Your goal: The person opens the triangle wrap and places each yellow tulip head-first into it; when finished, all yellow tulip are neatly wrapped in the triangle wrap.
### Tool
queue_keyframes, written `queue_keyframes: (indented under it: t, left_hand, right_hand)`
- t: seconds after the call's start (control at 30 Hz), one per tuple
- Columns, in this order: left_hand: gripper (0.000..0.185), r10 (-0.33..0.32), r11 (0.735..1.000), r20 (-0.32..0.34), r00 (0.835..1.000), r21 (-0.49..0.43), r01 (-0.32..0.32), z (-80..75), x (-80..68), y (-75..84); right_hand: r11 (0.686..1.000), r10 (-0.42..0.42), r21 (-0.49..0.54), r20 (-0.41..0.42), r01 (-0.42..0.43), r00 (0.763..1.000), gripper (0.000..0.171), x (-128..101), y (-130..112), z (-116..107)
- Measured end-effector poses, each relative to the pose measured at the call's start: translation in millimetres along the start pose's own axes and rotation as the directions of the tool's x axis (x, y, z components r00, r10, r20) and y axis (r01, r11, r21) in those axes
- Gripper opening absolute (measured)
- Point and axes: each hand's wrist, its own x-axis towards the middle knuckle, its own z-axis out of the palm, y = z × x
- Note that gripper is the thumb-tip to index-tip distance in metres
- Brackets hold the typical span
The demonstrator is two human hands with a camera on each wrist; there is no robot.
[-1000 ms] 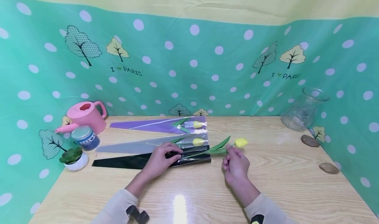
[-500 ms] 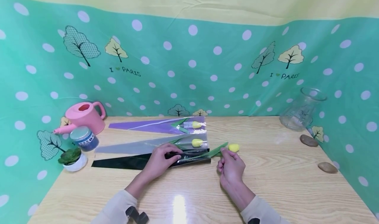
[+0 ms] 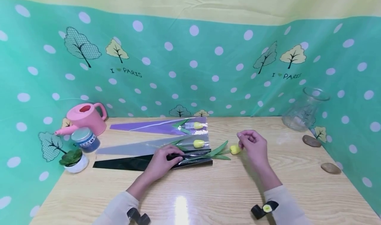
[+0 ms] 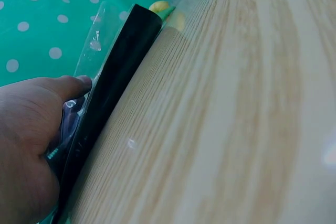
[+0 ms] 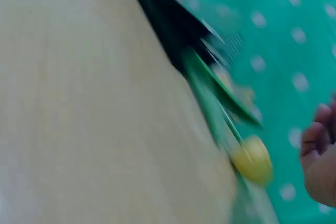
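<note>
The left hand rests on the nearest sleeve, which lies on the worktop. Two more sleeves, each with a tulip inside, lie behind that hand: the middle sleeve, then the far sleeve. A loose tulip lies between the hands, its stem end in the nearest sleeve and its head just left of the right hand. Far left of the left hand stand a watering can, a jar and a potted plant. Right of the right hand stand a vase and two stones.
</note>
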Motion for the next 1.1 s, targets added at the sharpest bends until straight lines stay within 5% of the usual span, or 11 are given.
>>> queue_keyframes:
  t: [0.1,0.23,0.4,0.5,0.77,0.93,1.1]
  left_hand:
    - [0.014,-0.01,1.0,-0.003,1.0,-0.003,0.01,0.5,-1.8,0.8]
    - [0.014,-0.007,1.0,0.0,1.0,-0.003,0.007,0.2,-2.3,1.8]
    - [0.014,-0.014,1.0,0.003,1.0,-0.006,0.014,0.0,-2.9,2.2]
    - [0.014,-0.016,1.0,0.004,1.0,-0.006,0.016,0.1,-2.2,1.6]
    - [0.014,0.0,1.0,-0.003,1.0,-0.001,0.0,0.5,0.2,0.8]
    - [0.013,-0.005,1.0,-0.001,1.0,-0.001,0.005,0.1,0.2,1.3]
    - [0.013,-0.009,1.0,-0.005,1.0,-0.004,0.009,-1.5,-0.4,1.7]
  right_hand:
    - [0.965,-0.105,-0.222,0.157,0.139,0.982,0.031,11.8,6.6,-23.4]
    - [0.895,-0.138,-0.359,0.339,0.264,0.931,0.028,21.7,18.4,-43.7]
    - [0.84,-0.134,-0.402,0.496,0.364,0.858,0.035,25.3,28.7,-53.2]
    - [0.835,-0.144,-0.386,0.536,0.393,0.832,0.039,24.4,32.2,-52.3]
    - [0.759,-0.156,-0.487,0.509,0.432,0.847,0.035,20.7,37.6,-44.5]
    - [0.783,-0.138,-0.477,0.493,0.399,0.859,0.032,20.6,33.7,-44.4]
    - [0.826,-0.13,-0.412,0.526,0.385,0.841,0.031,21.0,26.2,-44.7]
